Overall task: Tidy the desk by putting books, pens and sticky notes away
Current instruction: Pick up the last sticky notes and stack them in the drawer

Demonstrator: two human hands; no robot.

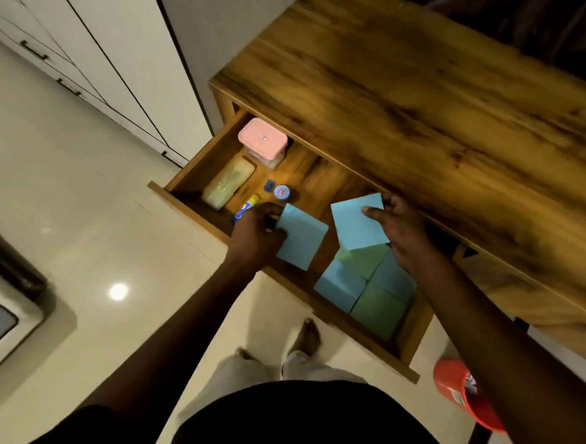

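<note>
**Two blue sticky-note pads held over the open drawer**

One blue pad (301, 236) is in the left hand (256, 232) and a second blue pad (357, 223) is in the right hand (402, 229), both above the open drawer (204, 148) of a wooden desk (413, 87). The floor (60, 201) is pale and glossy, and white cupboards (120, 60) stand beside the desk. Each hand pinches its pad at one edge, with the thumb on top and the fingers curled. Four stored pads (377, 311) lie in the drawer, two blue and two green. There is also one pink-lidded box (262, 141), one clear case (227, 186), one glue stick (247, 205) and one small blue jar (282, 192).
</note>
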